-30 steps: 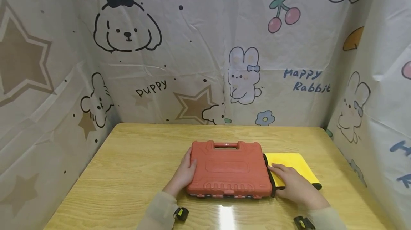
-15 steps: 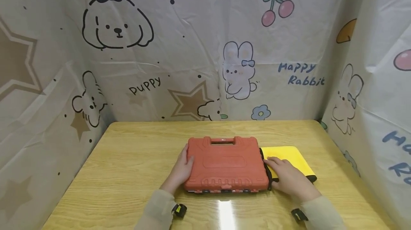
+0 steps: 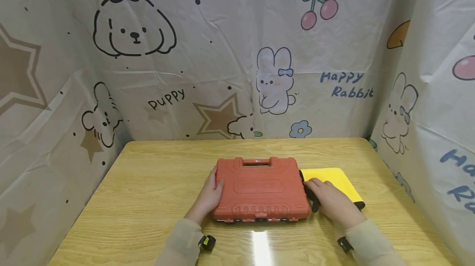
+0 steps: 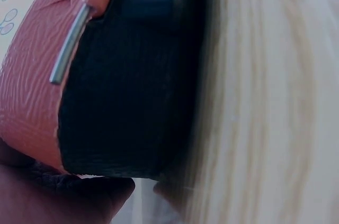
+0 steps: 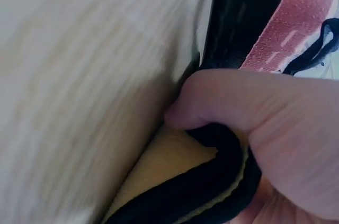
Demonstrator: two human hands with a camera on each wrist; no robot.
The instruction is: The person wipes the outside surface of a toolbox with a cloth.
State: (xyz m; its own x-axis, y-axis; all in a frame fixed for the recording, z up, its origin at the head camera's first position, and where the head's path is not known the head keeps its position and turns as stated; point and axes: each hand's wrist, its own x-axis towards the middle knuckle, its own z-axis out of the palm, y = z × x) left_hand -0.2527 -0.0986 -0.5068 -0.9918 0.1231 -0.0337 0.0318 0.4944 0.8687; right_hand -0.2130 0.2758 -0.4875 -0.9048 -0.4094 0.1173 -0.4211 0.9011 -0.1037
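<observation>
A red plastic tool case (image 3: 259,187) lies flat on the table, its carry handle pointing to the back. My left hand (image 3: 208,196) holds its left side, with the thumb against the lid's edge. The left wrist view shows the case's black lower half (image 4: 119,97) close up, plus a metal hinge pin (image 4: 70,44). At the right lies a yellow cloth (image 3: 334,175) with black trim, right beside the case. My right hand (image 3: 332,202) pinches its near left edge. In the right wrist view the thumb (image 5: 222,94) curls over the folded black border (image 5: 175,197).
The wooden table (image 3: 156,175) reaches back to a hanging cloth (image 3: 222,22) printed with cartoon animals, which also closes off both sides. Each wrist wears a strap with a small black device (image 3: 208,243). A light reflection (image 3: 261,249) shines on the near tabletop.
My right fingers have gone from lying over the cloth to pinching its black edge, which is now bunched up near the case. The left hand keeps its place; the head view has shifted slightly.
</observation>
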